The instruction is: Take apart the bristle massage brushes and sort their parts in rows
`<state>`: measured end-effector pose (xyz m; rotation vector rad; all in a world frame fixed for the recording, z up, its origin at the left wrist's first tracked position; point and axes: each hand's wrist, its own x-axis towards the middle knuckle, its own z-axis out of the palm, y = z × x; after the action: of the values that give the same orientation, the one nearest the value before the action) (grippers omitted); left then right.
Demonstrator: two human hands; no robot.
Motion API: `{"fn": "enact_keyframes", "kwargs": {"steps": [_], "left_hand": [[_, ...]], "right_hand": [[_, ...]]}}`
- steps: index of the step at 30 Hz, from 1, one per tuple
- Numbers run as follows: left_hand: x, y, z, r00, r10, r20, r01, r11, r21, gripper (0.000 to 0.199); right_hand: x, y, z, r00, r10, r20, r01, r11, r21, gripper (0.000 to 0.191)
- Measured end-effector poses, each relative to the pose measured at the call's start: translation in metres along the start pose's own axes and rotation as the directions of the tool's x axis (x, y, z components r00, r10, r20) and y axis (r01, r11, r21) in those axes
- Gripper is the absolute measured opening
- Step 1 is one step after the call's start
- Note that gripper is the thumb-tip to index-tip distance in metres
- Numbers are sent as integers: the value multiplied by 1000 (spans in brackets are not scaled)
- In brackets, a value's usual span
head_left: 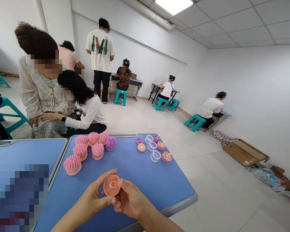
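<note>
Head view: peach cup held above the near part of the table, open side facing the camera. Left grip clamped on it, finger at 12 o'clock on the rim, thumb at 6. Right grip also clamped, thumb at 3 o'clock, fingers partly behind; underside hidden, can't tell what's there. Looks like light, stiff plastic, probably not fragile; smooth wall may slip when turned. Best hold: outer rim, opposite sides, off the central post.

Counts, clock from cup: 1 cup in hand. At 10 to 11 o'clock, 6 pink brushes; at 12, 1 purple brush. At 1 o'clock, 1 purple cap, 1 peach cap. Toward 2 o'clock, 3 clear rings, then 1 purple head and 2 peach heads, white stems up
</note>
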<state>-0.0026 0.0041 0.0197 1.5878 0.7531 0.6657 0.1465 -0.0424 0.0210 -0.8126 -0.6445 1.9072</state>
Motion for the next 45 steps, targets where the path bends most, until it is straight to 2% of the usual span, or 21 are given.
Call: {"fn": "enact_keyframes", "kwargs": {"steps": [3, 6, 9, 13, 14, 16, 17, 18, 19, 20, 22, 24, 26, 30, 33, 35, 37, 38, 40, 43, 45], "left_hand": [[0, 0, 0, 999, 30, -21, -28, 997, 77, 60], [-1, 1, 1, 999, 39, 33, -38, 999, -1, 59], [-4, 1, 1, 996, 46, 74, -41, 997, -66, 63], [-7, 4, 3, 996, 37, 75, -38, 999, 15, 66], [-7, 4, 3, 997, 41, 60, -44, 998, 49, 68], [-6, 4, 4, 998, 57, 9, -57, 992, 109, 70], [-5, 3, 4, 998, 61, -29, -57, 989, 136, 68], [-4, 3, 4, 995, 64, -74, -52, 985, 164, 63], [-3, 3, 3, 990, 71, -123, -46, 980, 195, 55], [-3, 3, 3, 981, 87, -174, -46, 972, 231, 46], [-2, 4, 1, 949, 170, -267, -82, 947, 309, 32], [-2, 4, 0, 891, 301, -341, -158, 908, 388, 26], [-3, 4, -2, 803, 449, -393, -238, 845, 479, 21], [-5, 3, -8, 604, 667, -437, -295, 696, 655, 17], [-7, 4, -18, 439, 744, -503, -227, 634, 739, 18], [-8, 3, -29, 332, 725, -603, -105, 664, 741, 20], [-9, 2, -42, 266, 616, -741, 46, 760, 648, 28], [-9, 0, -48, 255, 527, -810, 107, 817, 566, 36], [-9, -4, -61, 276, 304, -912, 167, 919, 357, 49], [-10, -11, -74, 400, 16, -916, 175, 980, 94, 64], [-10, -14, -78, 485, -79, -871, 220, 975, 34, 74]], "right_hand": [[-3, 0, 0, 999, -21, 45, 20, 999, 32, 47], [-3, 6, -4, 991, 34, 128, -45, 996, 79, 56], [-2, 17, -8, 985, 78, 155, -97, 988, 117, 54], [-5, 21, -10, 998, 52, 45, -58, 989, 133, 49], [-6, 17, -11, 1000, 18, 1, -18, 997, 78, 49], [-7, 3, -17, 992, -95, -78, 81, 983, -164, 50], [-7, -7, -22, 977, -179, -118, 130, 933, -336, 50], [-7, -17, -29, 946, -285, -154, 166, 833, -527, 47], [-6, -27, -38, 890, -416, -189, 172, 689, -704, 45], [-6, -36, -49, 808, -550, -210, 130, 515, -848, 42], [-4, -51, -71, 657, -737, -161, -33, 185, -982, 37], [-2, -59, -92, 614, -784, -97, -201, -36, -979, 33], [0, -60, -106, 627, -774, -82, -297, -141, -944, 31], [4, -57, -118, 640, -761, -105, -370, -185, -910, 31], [7, -55, -120, 648, -753, -114, -385, -195, -902, 31], [8, -55, -123, 649, -752, -118, -387, -192, -902, 32], [10, -53, -126, 640, -758, -123, -398, -190, -898, 34], [10, -52, -128, 633, -764, -124, -406, -191, -894, 36], [10, -50, -131, 618, -778, -117, -418, -199, -886, 41], [8, -46, -132, 580, -811, -78, -406, -205, -891, 48], [6, -44, -130, 540, -841, -35, -376, -204, -904, 52]]}}
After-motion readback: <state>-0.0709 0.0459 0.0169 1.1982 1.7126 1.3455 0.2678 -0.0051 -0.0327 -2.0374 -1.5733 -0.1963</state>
